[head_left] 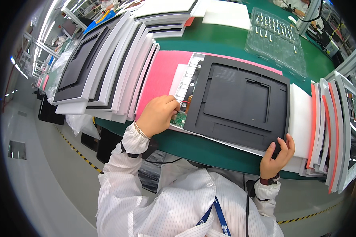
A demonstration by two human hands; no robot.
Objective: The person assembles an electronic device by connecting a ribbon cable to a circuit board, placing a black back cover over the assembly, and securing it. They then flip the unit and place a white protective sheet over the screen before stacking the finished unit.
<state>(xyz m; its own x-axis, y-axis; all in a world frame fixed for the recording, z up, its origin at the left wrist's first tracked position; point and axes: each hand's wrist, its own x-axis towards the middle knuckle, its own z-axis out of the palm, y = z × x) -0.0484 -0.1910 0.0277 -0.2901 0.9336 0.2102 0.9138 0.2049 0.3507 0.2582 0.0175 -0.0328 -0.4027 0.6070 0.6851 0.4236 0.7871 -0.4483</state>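
Note:
A large black flat panel (241,100) lies on a white frame on the green table (213,39), with a pink foam sheet (162,75) under its left part. My left hand (158,114) rests at the panel's left edge, fingers curled down on a small green circuit board (179,118) with thin red wires beside it. My right hand (278,156) grips the panel's near right corner, fingers over the top and thumb below.
A slanted stack of black panels separated by white foam sheets (106,63) leans at the left. More upright panels with white and orange foam (336,130) stand at the right. A clear plastic tray (277,37) with small parts sits at the back.

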